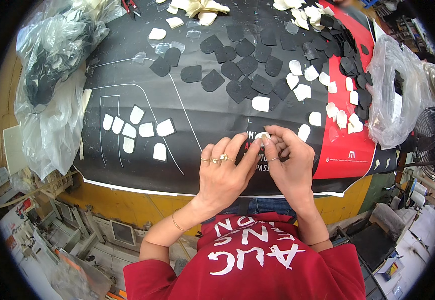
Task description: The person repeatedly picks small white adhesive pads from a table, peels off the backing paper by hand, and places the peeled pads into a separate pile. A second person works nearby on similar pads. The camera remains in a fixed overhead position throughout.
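Both hands meet over the near middle of a black printed table cover [187, 170]. Between their fingertips is a small white round-ended patch [263, 135]. My left hand [226, 167], with rings on its fingers, pinches it from the left. The thumb and fingers of my right hand [292, 160] close on it from the right. Just beyond them lies a white patch [260, 104], next to a spread of black round-ended patches [242, 67]. To the left sit several white patches with dark edges [147, 130], lying apart from my hands.
Clear plastic bags [55, 100] slump along the left edge, and another plastic bag [395, 82] stands at the right. A black fan [430, 142] is beside the right edge. Cream pieces [197, 7] pile at the far side, near red-handled pliers [131, 7]. Black patches [345, 47] heap at far right.
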Motion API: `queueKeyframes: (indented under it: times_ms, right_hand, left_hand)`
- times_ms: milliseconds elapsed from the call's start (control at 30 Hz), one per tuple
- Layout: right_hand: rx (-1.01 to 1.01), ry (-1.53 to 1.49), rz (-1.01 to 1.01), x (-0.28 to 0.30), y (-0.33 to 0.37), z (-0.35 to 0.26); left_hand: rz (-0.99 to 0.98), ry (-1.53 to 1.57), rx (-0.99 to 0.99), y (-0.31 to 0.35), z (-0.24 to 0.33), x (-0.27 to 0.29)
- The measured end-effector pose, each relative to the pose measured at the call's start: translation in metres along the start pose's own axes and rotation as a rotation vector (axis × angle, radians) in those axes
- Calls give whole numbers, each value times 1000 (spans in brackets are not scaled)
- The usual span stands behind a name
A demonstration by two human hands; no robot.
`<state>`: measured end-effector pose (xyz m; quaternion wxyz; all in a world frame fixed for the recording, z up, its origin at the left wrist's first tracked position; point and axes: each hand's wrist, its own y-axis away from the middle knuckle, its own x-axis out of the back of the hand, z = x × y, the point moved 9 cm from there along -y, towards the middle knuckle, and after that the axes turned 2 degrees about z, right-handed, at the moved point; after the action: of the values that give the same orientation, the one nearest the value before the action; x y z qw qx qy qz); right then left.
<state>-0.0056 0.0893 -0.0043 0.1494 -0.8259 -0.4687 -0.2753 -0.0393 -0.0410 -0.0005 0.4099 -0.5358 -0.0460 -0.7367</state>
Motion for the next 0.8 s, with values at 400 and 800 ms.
queueKeyframes:
  times_ms: [400, 800]
  right_hand:
    - [35, 242, 152, 9, -2, 2]
    - [100, 189, 261, 36, 1, 4]
  left_hand:
    - [-43, -114, -19, -1, 3, -5]
    - [-66, -151, 11, 8, -8, 8]
